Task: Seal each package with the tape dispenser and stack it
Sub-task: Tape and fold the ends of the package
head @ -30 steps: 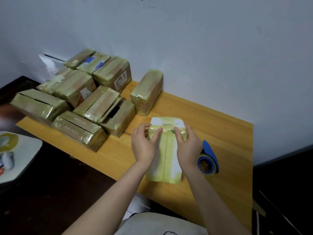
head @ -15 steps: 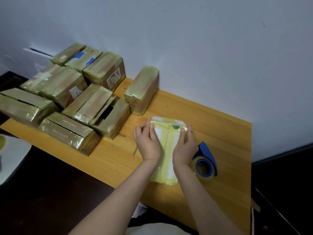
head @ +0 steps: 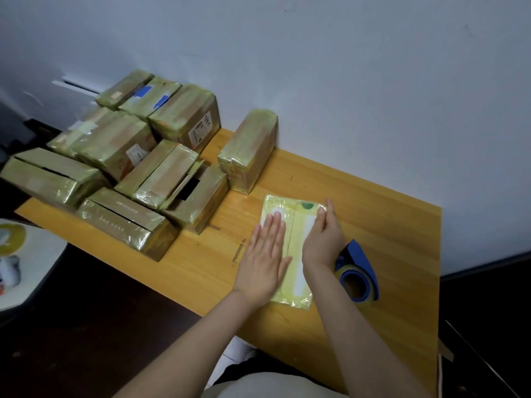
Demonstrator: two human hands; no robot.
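Flat package: we see a thin yellow package (head: 298, 222) lying flat on the wooden table (head: 388, 225), near its front edge, with a seam along its middle and white patches. A green mark sits at its far end. Our hands cover much of its near half.
Left hand: our left hand (head: 265, 254) lies flat on the left half of the package, palm down, fingers straight and close together. It grips nothing.
Right hand: our right hand (head: 323, 239) rests on its edge along the right side of the package, fingers extended toward the far corner. It is not closed around anything we can see. If the thumb pinches the package edge, we cannot tell.
Tape dispenser: the blue tape dispenser (head: 357, 271) stands just beside the right wrist, on the table. The wrist hides part of it, so we cannot tell if they touch.
Single box: one taped box (head: 248, 150) stands alone behind the package, against the wall (head: 344, 67).
Pile of boxes: a group of taped boxes (head: 123, 168) fills the left of the table, some stacked. Two show dark gaps at their flaps. Their labels are too small to read.
Left border: a white surface (head: 31, 271) with small objects is cut off and blurred.
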